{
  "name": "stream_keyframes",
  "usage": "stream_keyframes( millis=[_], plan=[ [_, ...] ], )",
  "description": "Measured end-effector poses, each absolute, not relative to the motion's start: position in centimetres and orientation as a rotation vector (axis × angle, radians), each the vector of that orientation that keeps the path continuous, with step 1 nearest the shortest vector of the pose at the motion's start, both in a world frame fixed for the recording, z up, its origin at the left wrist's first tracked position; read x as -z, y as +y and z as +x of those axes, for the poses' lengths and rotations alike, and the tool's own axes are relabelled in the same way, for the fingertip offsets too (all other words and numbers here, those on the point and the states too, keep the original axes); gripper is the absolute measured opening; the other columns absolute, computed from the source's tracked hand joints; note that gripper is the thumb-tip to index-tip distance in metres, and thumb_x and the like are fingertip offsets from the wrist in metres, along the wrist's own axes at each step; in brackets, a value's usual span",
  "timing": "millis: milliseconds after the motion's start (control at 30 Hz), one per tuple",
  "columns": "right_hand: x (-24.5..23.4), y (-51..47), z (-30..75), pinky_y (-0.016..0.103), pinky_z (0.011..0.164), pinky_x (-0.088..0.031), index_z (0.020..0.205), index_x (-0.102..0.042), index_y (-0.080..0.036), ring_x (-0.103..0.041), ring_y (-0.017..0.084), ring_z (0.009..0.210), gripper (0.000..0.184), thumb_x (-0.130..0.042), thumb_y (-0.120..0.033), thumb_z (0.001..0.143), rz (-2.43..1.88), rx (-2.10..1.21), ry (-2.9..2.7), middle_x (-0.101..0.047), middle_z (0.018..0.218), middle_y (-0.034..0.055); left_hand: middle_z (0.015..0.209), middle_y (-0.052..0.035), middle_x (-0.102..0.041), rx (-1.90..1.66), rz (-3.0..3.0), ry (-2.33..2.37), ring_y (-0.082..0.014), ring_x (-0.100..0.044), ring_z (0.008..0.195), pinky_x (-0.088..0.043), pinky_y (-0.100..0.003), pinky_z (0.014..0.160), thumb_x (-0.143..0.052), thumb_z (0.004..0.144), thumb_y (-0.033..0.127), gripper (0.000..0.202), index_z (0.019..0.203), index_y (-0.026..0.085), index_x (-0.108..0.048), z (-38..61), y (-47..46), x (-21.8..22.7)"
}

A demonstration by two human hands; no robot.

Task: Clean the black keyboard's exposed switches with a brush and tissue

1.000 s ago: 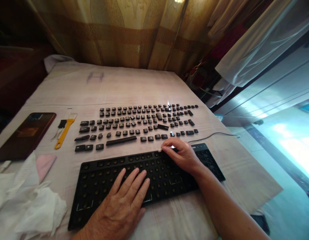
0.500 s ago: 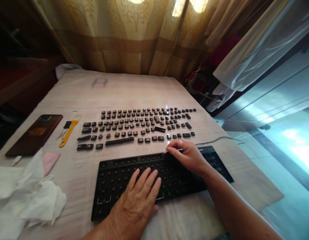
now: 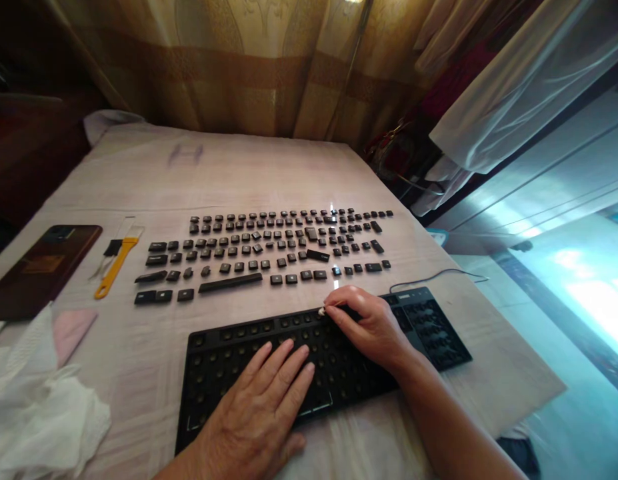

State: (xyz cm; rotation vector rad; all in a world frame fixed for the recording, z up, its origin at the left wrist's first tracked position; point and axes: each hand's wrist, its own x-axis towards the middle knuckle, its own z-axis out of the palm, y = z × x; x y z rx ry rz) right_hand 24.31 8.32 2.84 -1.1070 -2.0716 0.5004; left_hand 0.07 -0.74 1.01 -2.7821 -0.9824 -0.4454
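A black keyboard (image 3: 213, 360) with its keycaps off lies at a slant in front of me, its bare key posts showing. My left hand (image 3: 269, 400) rests flat on its left and middle part, fingers stretched out. Pinched between the thumb and fingertips of my right hand (image 3: 369, 327) is a cotton swab (image 3: 322, 311). Its white tip is at the keyboard's top edge, near the middle; most of its stick is hidden by my fingers. Beyond the keyboard the loose black keycaps (image 3: 291, 279) are laid out in rows, with the long spacebar (image 3: 231, 283) in the nearest row.
Left of the keycaps lie a yellow-handled brush (image 3: 116, 267), a keycap puller with wire loops (image 3: 113, 248) and a dark phone (image 3: 43, 270). Crumpled white tissues (image 3: 53, 420) and a pink cloth (image 3: 73, 333) are at the near left. A cable (image 3: 439, 272) runs off to the right.
My right hand and the swab have shifted slightly left along the keyboard's top edge. My left hand stays flat on the keyboard. The whole view has tilted a little.
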Motion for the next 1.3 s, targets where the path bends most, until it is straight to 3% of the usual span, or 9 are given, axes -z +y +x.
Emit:
stream_keyframes(
  millis=[167, 533, 1300],
  plan=[
    [-3.0, 8.23, 24.27, 0.03, 0.076, -0.057, 0.088, -0.065, -0.022, -0.071, 0.018, 0.078, 0.01, -0.062, -0.014, 0.093, -1.09, -0.484, -2.109, -0.074, 0.084, 0.0034, 0.151, -0.0069, -0.053, 0.43, -2.758, -0.964, -0.0272, -0.047, 0.141, -0.047, -0.04, 0.112, -0.063, 0.088, 0.044, 0.064, 0.144, 0.016, -0.049, 0.08, -0.78, -0.66],
    [-3.09, 8.26, 24.5, 0.03, 0.077, -0.058, 0.09, -0.067, -0.022, -0.072, 0.018, 0.081, 0.01, -0.062, -0.014, 0.093, -1.063, -0.415, -2.17, -0.075, 0.086, 0.0043, 0.149, -0.0053, -0.056, 0.501, -2.732, -0.98, -0.0261, -0.046, 0.141, -0.036, -0.041, 0.118, -0.046, 0.096, 0.038, 0.051, 0.142, 0.018, -0.052, 0.17, -0.6, -0.44],
    [-2.47, 8.31, 24.3, 0.031, 0.078, -0.056, 0.079, -0.065, -0.022, -0.073, 0.018, 0.08, 0.016, -0.062, -0.02, 0.095, -1.129, -0.266, -2.259, -0.076, 0.088, 0.0038, 0.15, -0.005, -0.055, 0.461, -2.776, -1.016, -0.0249, -0.048, 0.141, -0.042, -0.04, 0.114, -0.05, 0.096, 0.044, 0.055, 0.144, 0.018, -0.049, 0.38, -0.84, -0.69]
  ],
)
